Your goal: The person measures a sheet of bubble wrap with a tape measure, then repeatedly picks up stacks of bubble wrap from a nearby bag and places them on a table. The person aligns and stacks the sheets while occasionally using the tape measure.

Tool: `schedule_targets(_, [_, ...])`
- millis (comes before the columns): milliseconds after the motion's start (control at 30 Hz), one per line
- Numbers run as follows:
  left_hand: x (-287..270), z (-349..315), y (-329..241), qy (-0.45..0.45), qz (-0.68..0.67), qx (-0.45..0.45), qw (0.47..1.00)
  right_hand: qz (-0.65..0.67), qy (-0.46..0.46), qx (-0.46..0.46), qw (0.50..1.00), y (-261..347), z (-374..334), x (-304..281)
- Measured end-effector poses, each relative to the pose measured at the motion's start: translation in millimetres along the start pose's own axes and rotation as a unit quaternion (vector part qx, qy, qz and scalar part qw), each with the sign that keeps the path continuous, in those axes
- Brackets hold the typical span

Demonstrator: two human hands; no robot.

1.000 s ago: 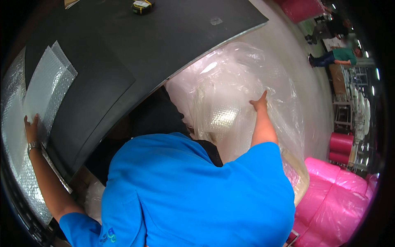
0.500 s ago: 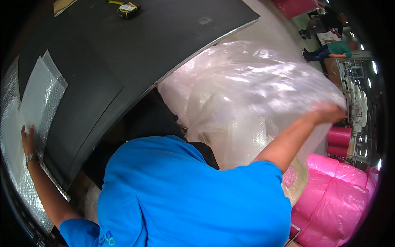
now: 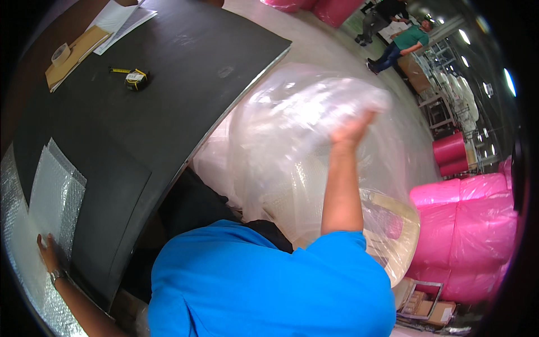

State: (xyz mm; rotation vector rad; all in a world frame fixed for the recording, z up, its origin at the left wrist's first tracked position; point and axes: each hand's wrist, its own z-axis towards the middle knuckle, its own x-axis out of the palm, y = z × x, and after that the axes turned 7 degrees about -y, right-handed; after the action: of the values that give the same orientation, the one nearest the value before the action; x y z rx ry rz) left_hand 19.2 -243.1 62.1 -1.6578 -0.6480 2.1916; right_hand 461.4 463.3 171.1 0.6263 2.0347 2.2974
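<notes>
My left hand (image 3: 49, 255) lies on the bubble wrap sheets (image 3: 56, 196) at the left edge of the dark table, its fingers apart. Out to the right, my right hand (image 3: 351, 130) is raised, closed around a bunched edge of a large, loose clear plastic film (image 3: 275, 135). The film billows beside the table, and motion smears the part near the fingers. Pale material shows through it, but I cannot make out all of what lies underneath.
On the dark table (image 3: 185, 73) lie a tape measure (image 3: 136, 78), a tape roll (image 3: 60, 54) on brown cardboard (image 3: 78, 59), and white papers (image 3: 120, 22). Large pink wrapped bundles (image 3: 466, 230) stand at right, near a beige curved-edged object (image 3: 407, 241). Two people (image 3: 397, 48) stand far off.
My right hand has swung leftward and up, carrying the film's edge with it. My left hand stays on the bubble wrap. The view has shifted, showing more of the table's far end.
</notes>
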Motion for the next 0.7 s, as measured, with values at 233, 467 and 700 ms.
schedule_targets(233, [-7,-5,-14,0.029,0.035,-0.003,0.999,-0.522,0.385,-0.303,0.698,-110,-65,-63])
schedule_targets(467, [-13,-1,-19,0.027,0.076,0.013,0.997,-0.638,0.658,-0.2,0.345,-181,-122,-92])
schedule_targets(700, [-60,-25,-24,-0.013,0.057,-0.049,0.997,-0.651,0.73,-0.178,0.108,-236,-142,-93])
